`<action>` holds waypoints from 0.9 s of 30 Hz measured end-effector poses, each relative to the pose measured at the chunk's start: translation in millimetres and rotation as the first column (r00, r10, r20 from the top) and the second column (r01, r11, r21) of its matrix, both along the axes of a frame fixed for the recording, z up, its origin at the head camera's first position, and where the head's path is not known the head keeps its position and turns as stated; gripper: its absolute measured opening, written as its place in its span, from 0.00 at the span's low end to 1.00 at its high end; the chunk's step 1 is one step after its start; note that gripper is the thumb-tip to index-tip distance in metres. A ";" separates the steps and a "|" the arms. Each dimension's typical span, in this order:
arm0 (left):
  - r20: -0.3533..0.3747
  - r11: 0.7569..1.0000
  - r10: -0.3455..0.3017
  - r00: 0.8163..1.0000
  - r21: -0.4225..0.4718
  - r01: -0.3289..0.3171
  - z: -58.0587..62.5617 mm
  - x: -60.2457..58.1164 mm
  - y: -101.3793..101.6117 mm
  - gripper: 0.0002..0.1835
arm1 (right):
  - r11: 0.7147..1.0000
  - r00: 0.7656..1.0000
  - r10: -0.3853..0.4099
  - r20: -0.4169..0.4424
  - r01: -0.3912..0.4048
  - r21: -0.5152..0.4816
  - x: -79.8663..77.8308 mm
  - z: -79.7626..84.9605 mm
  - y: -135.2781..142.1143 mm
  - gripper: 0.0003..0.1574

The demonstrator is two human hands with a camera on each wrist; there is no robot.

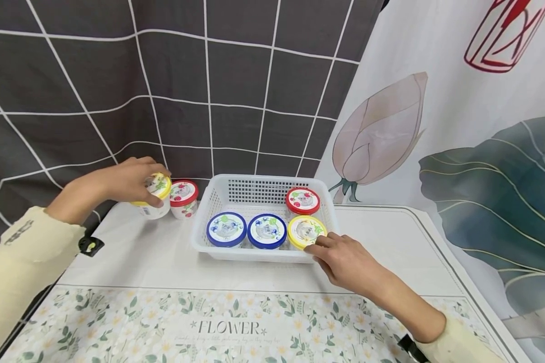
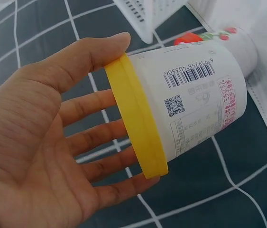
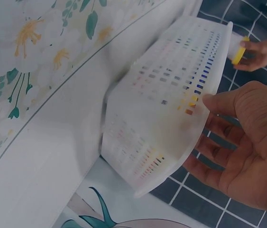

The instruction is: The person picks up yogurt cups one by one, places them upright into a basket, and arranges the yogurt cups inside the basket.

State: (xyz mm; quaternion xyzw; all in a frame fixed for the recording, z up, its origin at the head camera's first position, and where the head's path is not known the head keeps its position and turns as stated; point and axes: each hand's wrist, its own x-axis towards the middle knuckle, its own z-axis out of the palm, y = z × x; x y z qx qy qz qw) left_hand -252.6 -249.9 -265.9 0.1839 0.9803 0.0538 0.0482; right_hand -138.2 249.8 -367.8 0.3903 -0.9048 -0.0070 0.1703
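My left hand [image 1: 124, 182] grips a white cup with a yellow lid [image 2: 195, 102] at the left of the table. In the left wrist view, thumb and fingers spread around the lid's rim. Beside it stands a red-lidded cup [image 1: 183, 196]. At the front right corner of a white plastic basket [image 1: 263, 255], my right hand [image 1: 351, 262] holds the rim, thumb outside and fingers reaching over. Close by its fingertips, inside the basket, sits another yellow-lidded cup [image 1: 306, 231]. Also inside are two blue-lidded cups, left [image 1: 226, 228] and middle [image 1: 267, 231], and a red-lidded one [image 1: 303, 200] behind.
A white table with a flower-patterned cloth [image 1: 236, 327] lies in front of the basket. Behind hangs a dark grid-patterned curtain [image 1: 172, 75], with a white curtain with plant prints [image 1: 390, 131] to the right.
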 end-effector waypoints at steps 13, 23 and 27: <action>-0.025 1.000 -0.017 1.000 0.026 0.018 9.0 -3.9 25.2 0.42 | 1.000 1.000 0.001 -0.006 -0.001 0.004 0.9 0.4 0.1 0.17; -0.042 0.999 0.003 0.999 0.041 -0.002 16.2 -6.6 45.4 0.42 | 1.000 1.000 -0.010 -0.004 0.010 0.002 1.6 0.1 1.0 0.16; -0.044 0.998 -0.006 0.999 0.056 0.009 18.6 -6.7 53.4 0.42 | 1.000 1.000 -0.009 -0.002 0.009 0.004 1.4 -0.1 0.6 0.16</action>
